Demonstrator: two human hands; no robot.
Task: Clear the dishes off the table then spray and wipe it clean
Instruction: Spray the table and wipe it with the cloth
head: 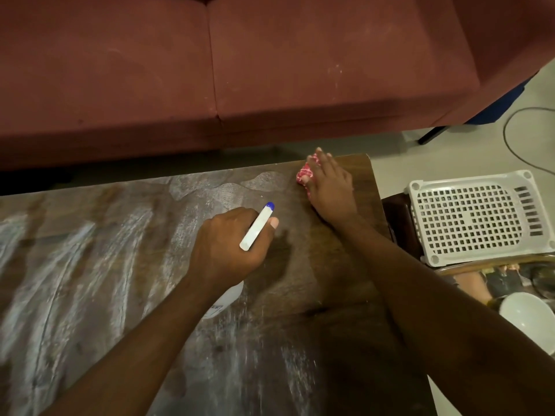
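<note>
Nearest the camera, two bare forearms reach forward over a dark brown wooden table (126,265) whose top carries pale, streaky wet smears across its left and middle. No dishes remain on it. At the lower right, off the table, sits a white ceramic bowl (528,318), and beyond it a white perforated plastic basket (468,217) lies on a lower surface. In the middle, the left hand (228,247) is wrapped around a white spray bottle with a blue nozzle tip (258,226); the head slants up and to the right, nozzle toward the far right corner, and the bottle's body shows only partly below the wrist. Farther on, the right hand (330,187) presses flat, fingers spread, on a bunched red-and-white patterned cloth (304,172) at the table's far right corner. The smeared area still to wipe lies left of the cloth, so the right hand is best placed to sweep leftward. Behind stands a dark red fabric sofa (210,70).
</note>
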